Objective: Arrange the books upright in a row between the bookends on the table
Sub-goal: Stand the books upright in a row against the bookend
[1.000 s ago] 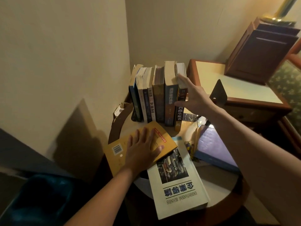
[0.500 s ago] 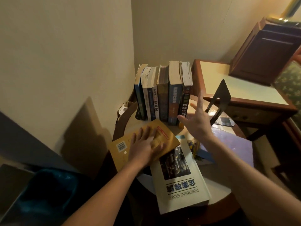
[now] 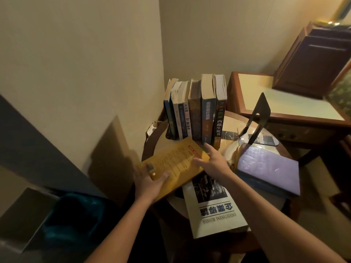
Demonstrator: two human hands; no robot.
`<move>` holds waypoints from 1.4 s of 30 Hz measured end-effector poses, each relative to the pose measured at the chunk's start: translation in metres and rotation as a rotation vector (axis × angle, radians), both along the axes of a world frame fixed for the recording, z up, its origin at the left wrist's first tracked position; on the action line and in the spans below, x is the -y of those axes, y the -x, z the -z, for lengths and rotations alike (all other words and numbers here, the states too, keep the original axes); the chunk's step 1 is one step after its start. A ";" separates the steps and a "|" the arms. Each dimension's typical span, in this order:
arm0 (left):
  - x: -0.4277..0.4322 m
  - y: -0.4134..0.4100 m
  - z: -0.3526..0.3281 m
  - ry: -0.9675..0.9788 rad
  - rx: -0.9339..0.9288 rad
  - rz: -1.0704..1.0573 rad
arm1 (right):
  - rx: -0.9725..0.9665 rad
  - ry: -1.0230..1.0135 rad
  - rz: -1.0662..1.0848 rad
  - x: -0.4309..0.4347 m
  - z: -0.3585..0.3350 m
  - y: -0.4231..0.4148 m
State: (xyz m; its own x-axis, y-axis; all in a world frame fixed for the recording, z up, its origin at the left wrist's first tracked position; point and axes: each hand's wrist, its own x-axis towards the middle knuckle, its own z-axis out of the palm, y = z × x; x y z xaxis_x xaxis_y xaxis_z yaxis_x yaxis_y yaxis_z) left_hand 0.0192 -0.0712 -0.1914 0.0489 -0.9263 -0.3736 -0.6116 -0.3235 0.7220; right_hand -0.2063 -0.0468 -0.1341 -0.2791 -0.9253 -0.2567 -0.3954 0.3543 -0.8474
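Head view, round table (image 3: pixel 224 118) as landmark. Item: yellow book (image 3: pixel 176 164), lying face-down with barcode up at the table's near-left edge, overhanging the rim and resting partly across the white book (image 3: pixel 212 207). Left hand (image 3: pixel 150 182) is gripping its near-left corner, thumb on the cover, fingers wrapping beneath. Right hand (image 3: pixel 214 161) is lying on its far-right corner, fingers spread, not closed around anything. Item: row of upright books (image 3: pixel 195 109), standing at the table's far-left side against the wall corner; the count is unclear in the dim light. Item: black bookend (image 3: pixel 258 114), standing at the table's far-right side, well apart from the row. Item: purple book (image 3: pixel 267 168), lying flat on the table's right side, just beside the bookend. White book is lying flat at the table's near edge, title reading upside down.
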 end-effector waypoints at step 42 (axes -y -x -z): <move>0.001 0.099 -0.029 0.196 0.221 0.694 | -0.454 0.271 -0.038 -0.105 -0.153 0.134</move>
